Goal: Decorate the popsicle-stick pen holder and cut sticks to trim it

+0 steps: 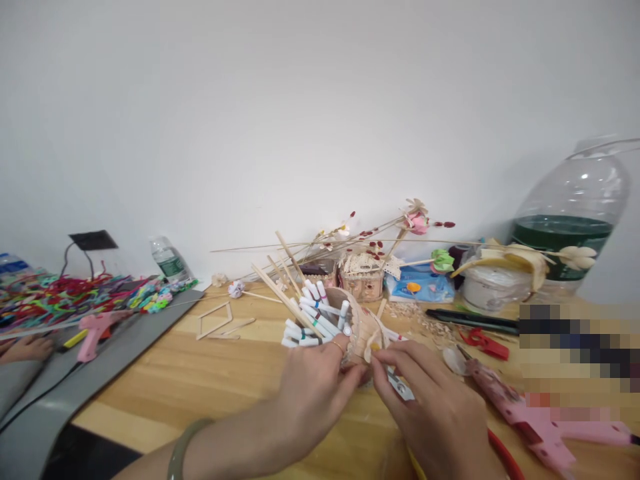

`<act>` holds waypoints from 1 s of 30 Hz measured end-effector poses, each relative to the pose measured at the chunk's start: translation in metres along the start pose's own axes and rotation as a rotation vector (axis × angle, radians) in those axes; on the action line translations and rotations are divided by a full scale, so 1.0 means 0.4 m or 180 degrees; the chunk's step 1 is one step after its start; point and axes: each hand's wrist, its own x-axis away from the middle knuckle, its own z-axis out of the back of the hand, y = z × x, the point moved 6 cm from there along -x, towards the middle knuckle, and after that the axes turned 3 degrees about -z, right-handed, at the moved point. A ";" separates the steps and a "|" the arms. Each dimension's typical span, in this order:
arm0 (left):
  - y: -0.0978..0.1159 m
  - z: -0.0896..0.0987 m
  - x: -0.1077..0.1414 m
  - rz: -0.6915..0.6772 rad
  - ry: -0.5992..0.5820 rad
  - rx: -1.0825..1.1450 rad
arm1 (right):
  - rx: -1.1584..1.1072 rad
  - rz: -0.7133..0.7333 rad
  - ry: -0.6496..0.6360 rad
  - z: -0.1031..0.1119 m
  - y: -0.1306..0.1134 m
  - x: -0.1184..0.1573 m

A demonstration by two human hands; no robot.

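Observation:
A light wooden pen cup (363, 327) leans over in front of me, its mouth toward the left. White markers (313, 317) with coloured bands and several thin wooden sticks (273, 287) poke out of it. My left hand (315, 390) grips the cup's near side, thumb and fingers around it. On the cup's outer wall sits a curled cream piece, like a petal (371, 345). My right hand (435, 393) pinches at this piece with thumb and forefinger. Under the right fingers shows a small silvery object (401, 385), its kind unclear.
Right of me lie a pink glue gun (530, 420), a red clip (485, 343) and a black pen (470, 320). Behind stand a small decorated box (361, 277), a banana peel (520, 260) on a white tub and a large bottle (565, 220). Another person's hand (30, 348) rests far left.

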 end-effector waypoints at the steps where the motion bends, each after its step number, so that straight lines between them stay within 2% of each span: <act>1: 0.000 0.000 -0.001 -0.0006 -0.0002 0.0029 | -0.0037 -0.0015 0.0018 0.002 -0.001 -0.001; 3: -0.004 -0.002 -0.004 0.0034 -0.0054 0.0144 | -0.0427 -0.0080 0.0004 0.014 -0.001 -0.007; 7: -0.023 0.000 -0.011 0.0247 -0.0180 0.0501 | -0.1792 -0.0525 -0.0459 0.040 0.031 -0.035; 8: -0.027 0.001 -0.012 0.0301 -0.0191 0.0623 | -0.1880 -0.0632 -0.0374 0.051 0.048 -0.043; 10: -0.031 0.003 -0.016 0.0388 -0.0213 0.0924 | -0.1666 -0.0582 -0.0274 0.058 0.076 -0.055; 15: -0.029 0.006 -0.019 0.0452 -0.0277 0.1494 | -0.0614 0.0646 -0.0249 0.014 0.079 -0.046; 18: -0.027 0.004 -0.016 0.0411 -0.0409 0.1672 | -0.0417 0.1051 -0.0394 -0.009 0.066 -0.035; 22: -0.027 0.006 -0.012 0.0414 -0.0510 0.1756 | -0.0467 0.1256 -0.0446 -0.004 0.048 -0.043; 30: -0.029 -0.001 -0.007 0.0416 -0.0698 0.2199 | -0.0215 0.1347 -0.0400 -0.008 0.039 -0.062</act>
